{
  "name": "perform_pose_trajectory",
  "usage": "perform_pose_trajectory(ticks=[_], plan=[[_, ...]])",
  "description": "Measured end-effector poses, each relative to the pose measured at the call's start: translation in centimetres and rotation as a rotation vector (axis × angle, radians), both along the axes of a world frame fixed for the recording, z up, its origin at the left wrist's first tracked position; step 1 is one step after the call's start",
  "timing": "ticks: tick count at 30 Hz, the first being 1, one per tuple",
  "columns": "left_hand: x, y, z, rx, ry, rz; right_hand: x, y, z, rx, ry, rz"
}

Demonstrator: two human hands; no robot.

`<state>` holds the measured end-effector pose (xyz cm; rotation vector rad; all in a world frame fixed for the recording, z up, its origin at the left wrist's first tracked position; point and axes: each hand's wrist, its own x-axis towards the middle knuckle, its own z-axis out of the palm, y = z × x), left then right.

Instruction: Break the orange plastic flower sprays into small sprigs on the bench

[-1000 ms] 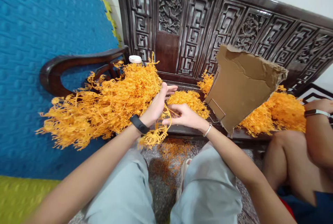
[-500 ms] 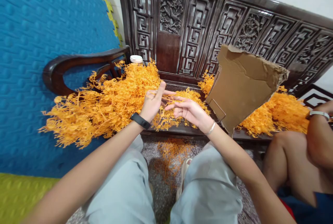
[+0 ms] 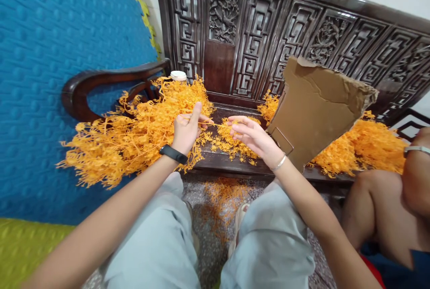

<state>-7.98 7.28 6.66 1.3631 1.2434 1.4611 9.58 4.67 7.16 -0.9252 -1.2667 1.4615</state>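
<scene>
My left hand, with a black band on its wrist, is closed around a thin orange plastic sprig, thumb pointing up. The sprig stretches sideways to my right hand, whose curled fingertips meet its far end; the exact grip there is partly hidden. Left of and behind my left hand lies a big heap of branching orange plastic sprigs. Below and between the hands, a smaller pile of loose orange pieces rests on the dark wooden bench.
A bent cardboard sheet stands on the bench to the right, with more orange sprigs behind it. A white-lidded container is behind the left heap. Orange bits litter the floor. Another person's knee is at right.
My hands have moved apart, the left one leftward and the right one slightly rightward. The orange sprig now shows stretched between them.
</scene>
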Motion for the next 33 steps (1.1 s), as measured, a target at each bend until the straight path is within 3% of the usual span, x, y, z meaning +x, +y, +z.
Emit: perform_pose_trajectory(ticks=[4, 7, 15, 20, 27, 30, 33], plan=[[0.2, -0.2, 0.2, -0.006, 0.008, -0.011, -0.3, 0.6, -0.6, -0.026, 0.001, -0.097], [0.3, -0.3, 0.3, -0.015, 0.009, -0.095, 0.0, 1.2, -0.9, -0.068, 0.031, -0.148], [0.2, -1.0, 0.6, -0.155, -0.042, -0.575, 2.2, 3.2, -1.7, -0.081, 0.106, -0.335], [1.7, -1.6, 0.7, -0.167, -0.300, -0.539, 3.2, 5.1, -2.9, -0.070, 0.121, -0.424], [4.2, -2.0, 0.0, -0.617, -0.609, -0.562, 2.5, 7.1, -3.5, -0.170, 0.182, -0.677], [5.3, -2.3, -0.3, -0.643, -0.639, -0.524, 1.8, 7.8, -3.6, -0.206, 0.170, -0.842], [6.0, -2.4, -0.4, -0.624, -0.626, -0.489, 1.5, 8.8, -3.8, -0.216, 0.164, -0.921]])
